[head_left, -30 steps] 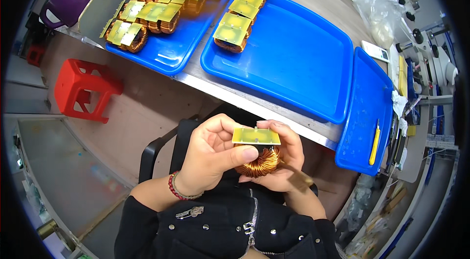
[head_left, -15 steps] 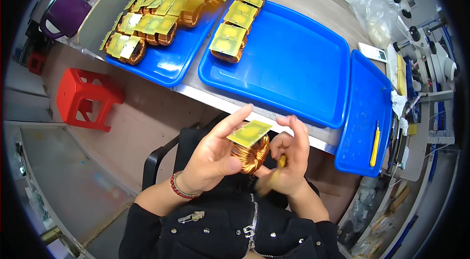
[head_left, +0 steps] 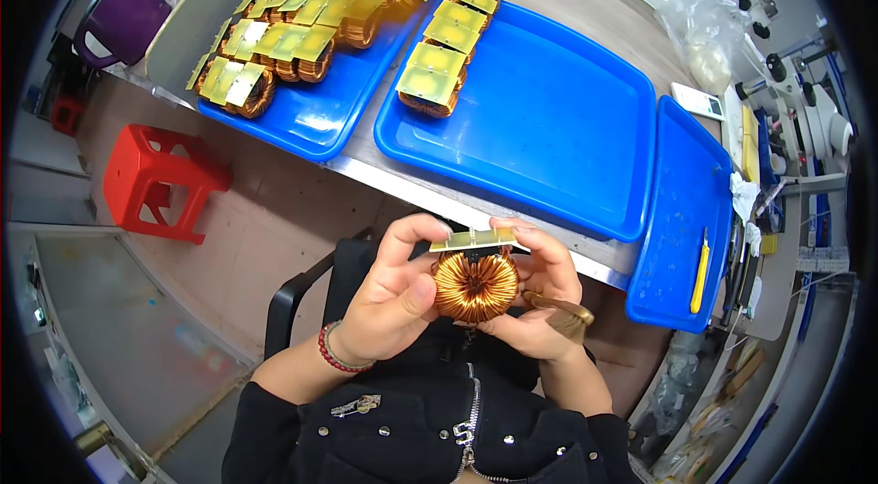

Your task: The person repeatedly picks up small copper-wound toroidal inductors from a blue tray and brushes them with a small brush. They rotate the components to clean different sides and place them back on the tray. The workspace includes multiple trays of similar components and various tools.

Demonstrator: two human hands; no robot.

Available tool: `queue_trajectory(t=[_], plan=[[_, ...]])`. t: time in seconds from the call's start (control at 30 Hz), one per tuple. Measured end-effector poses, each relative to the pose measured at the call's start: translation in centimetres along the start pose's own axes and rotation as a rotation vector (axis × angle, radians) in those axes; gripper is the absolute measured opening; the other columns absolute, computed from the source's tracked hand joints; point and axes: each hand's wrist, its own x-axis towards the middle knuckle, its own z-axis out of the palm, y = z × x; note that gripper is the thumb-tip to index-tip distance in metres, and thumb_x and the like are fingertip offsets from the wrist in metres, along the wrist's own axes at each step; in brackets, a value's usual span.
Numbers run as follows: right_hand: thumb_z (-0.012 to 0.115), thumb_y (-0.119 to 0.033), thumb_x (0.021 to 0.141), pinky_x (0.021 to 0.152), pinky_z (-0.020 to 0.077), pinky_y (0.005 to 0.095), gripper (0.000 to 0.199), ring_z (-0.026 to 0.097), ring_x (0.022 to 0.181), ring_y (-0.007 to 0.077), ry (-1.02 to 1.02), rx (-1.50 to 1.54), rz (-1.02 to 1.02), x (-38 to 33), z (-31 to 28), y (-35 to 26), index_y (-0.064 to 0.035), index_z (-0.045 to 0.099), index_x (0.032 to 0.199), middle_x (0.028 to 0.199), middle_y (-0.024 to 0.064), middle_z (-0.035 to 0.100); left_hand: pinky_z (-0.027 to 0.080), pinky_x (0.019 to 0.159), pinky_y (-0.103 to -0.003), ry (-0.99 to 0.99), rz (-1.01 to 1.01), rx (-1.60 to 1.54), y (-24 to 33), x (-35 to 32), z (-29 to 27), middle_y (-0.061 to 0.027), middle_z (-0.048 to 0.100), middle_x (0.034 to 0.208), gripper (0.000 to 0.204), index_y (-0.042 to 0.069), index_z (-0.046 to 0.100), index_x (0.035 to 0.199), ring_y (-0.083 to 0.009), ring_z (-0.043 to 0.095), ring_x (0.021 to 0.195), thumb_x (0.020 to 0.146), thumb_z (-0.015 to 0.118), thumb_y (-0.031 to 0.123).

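Note:
In front of my chest, a toroidal copper coil (head_left: 476, 288) is held upright, its wound ring facing me. A thin yellow-green board (head_left: 474, 239) is attached across its top, seen nearly edge-on. My left hand (head_left: 391, 292) grips the coil's left side, with the thumb on the winding and the fingers at the board's left end. At the right side, my right hand (head_left: 547, 301) has fingers at the board's right end and its thumb by the coil's lower edge. A tan tool with a flat rounded end (head_left: 565, 308) sticks out across my right palm; its kind is unclear.
A blue tray (head_left: 311, 132) at left holds many such coils with boards. The middle blue tray (head_left: 549, 118) has several along its left edge. A narrower blue tray (head_left: 668, 237) at right carries a yellow-handled cutter (head_left: 701, 278). A red stool (head_left: 165, 178) stands on the floor at left.
The coil has been turned so its ring faces me and its board is nearly edge-on. My right hand has closed in on the coil's right side; the tool in it has swung outward to the right.

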Motion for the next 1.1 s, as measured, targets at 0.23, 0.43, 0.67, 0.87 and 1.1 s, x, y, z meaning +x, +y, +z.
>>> queue_trajectory(t=[0.23, 0.43, 0.67, 0.87, 1.1], plan=[[0.075, 0.007, 0.058, 0.052, 0.0362, 0.0146, 0.072, 0.046, 0.065, 0.0026, 0.012, -0.171, -0.105, -0.1, -0.6, 0.6, -0.006, 0.042, 0.121, 0.126, 0.0134, 0.044, 0.04, 0.094, -0.036, 0.103, 0.084, 0.334, 0.4, 0.0, 0.8, -0.0151, 0.04, 0.127, 0.049, 0.003, 0.028, 0.133, -0.0223, 0.044, 0.117, 0.091, 0.049, 0.018], [0.076, 0.007, 0.059, 0.064, 0.0383, 0.0204, 0.077, 0.048, 0.083, 0.009, -0.095, 0.132, -0.009, 0.1, 0.3, 0.5, -0.0056, 0.037, 0.124, 0.128, 0.0139, 0.04, 0.035, 0.098, -0.033, 0.09, -0.007, -0.013, 0.0, -0.1, 0.0, -0.0126, 0.039, 0.129, 0.063, 0.001, 0.015, 0.137, -0.0193, 0.044, 0.117, 0.092, 0.046, 0.031], [0.078, -0.001, 0.062, 0.068, 0.0424, 0.0225, 0.081, 0.052, 0.084, 0.0107, -0.13, 0.02, 0.132, 0.5, 1.5, 0.5, -0.0015, 0.03, 0.128, 0.126, 0.0102, 0.042, 0.037, 0.095, -0.038, 0.17, -0.025, -0.001, 0.4, -0.2, 1.0, -0.016, 0.044, 0.121, 0.059, 0.004, 0.018, 0.137, -0.0236, 0.045, 0.113, 0.094, 0.029, 0.043], [0.07, -0.028, 0.075, 0.052, 0.0384, 0.0222, 0.044, 0.05, 0.061, 0.0094, 0.089, -0.696, -0.321, 0.0, -0.3, -0.5, -0.0021, 0.049, 0.104, 0.095, 0.0104, 0.056, 0.043, 0.082, -0.037, 0.168, 0.074, -0.005, 0.1, -1.5, -0.9, -0.0173, 0.046, 0.115, 0.05, 0.011, 0.028, 0.133, -0.0259, 0.051, 0.101, 0.095, 0.024, 0.043], [0.069, -0.007, 0.065, 0.041, 0.0345, 0.0288, 0.012, 0.051, 0.049, 0.0168, 0.198, -1.313, -0.402, 2.5, -1.4, -1.9, -0.0055, 0.057, 0.069, 0.085, 0.0097, 0.06, 0.043, 0.072, -0.032, 0.397, 0.083, 0.016, 0.3, -1.5, -1.3, -0.0163, 0.047, 0.11, 0.046, 0.01, 0.032, 0.13, -0.0261, 0.052, 0.094, 0.096, 0.025, 0.04]])
